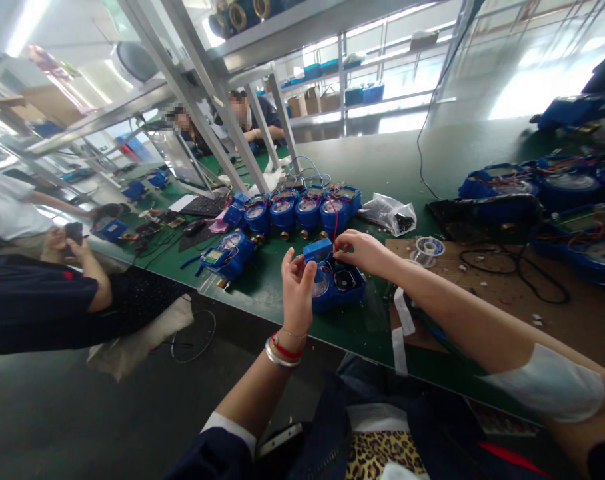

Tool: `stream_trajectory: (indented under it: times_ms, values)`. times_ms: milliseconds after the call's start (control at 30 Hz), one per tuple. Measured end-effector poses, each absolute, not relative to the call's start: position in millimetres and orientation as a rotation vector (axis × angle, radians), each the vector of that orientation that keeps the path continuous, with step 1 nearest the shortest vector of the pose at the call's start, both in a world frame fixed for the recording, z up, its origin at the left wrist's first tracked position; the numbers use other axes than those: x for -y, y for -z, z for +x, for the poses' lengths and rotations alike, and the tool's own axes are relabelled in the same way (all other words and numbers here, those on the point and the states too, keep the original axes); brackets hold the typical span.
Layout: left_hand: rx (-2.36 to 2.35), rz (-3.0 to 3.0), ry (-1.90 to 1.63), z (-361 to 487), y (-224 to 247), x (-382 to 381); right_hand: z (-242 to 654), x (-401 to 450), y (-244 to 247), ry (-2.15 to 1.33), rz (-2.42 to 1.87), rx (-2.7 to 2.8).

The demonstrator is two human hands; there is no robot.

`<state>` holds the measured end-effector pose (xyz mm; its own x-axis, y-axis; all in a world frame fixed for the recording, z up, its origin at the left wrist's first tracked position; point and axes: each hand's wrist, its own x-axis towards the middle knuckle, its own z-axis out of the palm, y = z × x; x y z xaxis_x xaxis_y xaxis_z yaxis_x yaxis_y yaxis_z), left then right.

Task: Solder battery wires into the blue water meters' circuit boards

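At frame centre, the left hand (pixel 297 283) pinched something small, and the right hand (pixel 361 251) gripped a red wire (pixel 335 223) above an open blue meter (pixel 335 280). It looked mid-assembly; four meters (pixel 302 210) waited behind.

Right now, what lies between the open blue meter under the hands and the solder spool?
In the head view, the right hand and forearm cross between the open blue meter and solder spool.

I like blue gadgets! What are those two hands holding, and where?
The right hand pinches a red wire at its lower end, above the open blue meter. What the left hand holds cannot be told.
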<state>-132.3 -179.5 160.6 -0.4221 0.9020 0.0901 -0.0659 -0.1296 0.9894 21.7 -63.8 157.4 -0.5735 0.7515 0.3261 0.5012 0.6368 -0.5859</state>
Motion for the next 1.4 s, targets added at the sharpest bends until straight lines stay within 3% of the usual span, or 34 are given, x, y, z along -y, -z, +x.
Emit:
stream_trajectory:
  times_ms: [233,500,667,867,1400]
  values:
    - [-1.39,0.931,-1.638,-132,-166,173,28,67,-159,-0.672,-0.9,2.174]
    - [-1.381,0.864,-1.641,-130,-169,168,25,100,-176,-0.514,-0.922,2.086]
    - [-1.342,0.862,-1.658,-130,-166,169,16,112,-171,-0.191,-1.181,2.119]
    - [-1.346,0.872,-1.715,-130,-158,173,5,105,-168,-0.068,-1.504,2.294]
    - [-1.235,0.761,-1.775,-132,-157,175,15,91,-174,-0.09,-1.294,2.522]
